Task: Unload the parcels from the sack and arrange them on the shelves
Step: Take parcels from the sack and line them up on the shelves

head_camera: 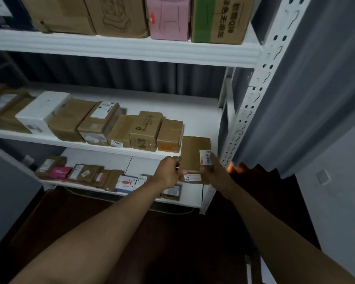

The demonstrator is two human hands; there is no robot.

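Fingers of left hand (169, 171) and right hand (212, 171) curled round brown parcel (195, 154), held at front edge of white middle shelf (201, 119); grey curtain (307, 99) hung at right, dark floor (172, 232) below.

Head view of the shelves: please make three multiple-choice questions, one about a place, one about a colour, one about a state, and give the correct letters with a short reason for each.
1. Where is the brown parcel that the hands hold?
A. On the top shelf
B. At the right end of the middle shelf's row
C. On the floor

2. What colour is the box between the brown carton and the green-sided carton on the top shelf?
A. Pink
B. Blue
C. Yellow

3. How is the parcel held?
A. By the left hand alone
B. By no hand
C. By both hands

Answers:
1 B: it sits at the front edge of the middle shelf, right of the last box.
2 A: the pink box stands there.
3 C: the left hand and right hand both grip its near end.
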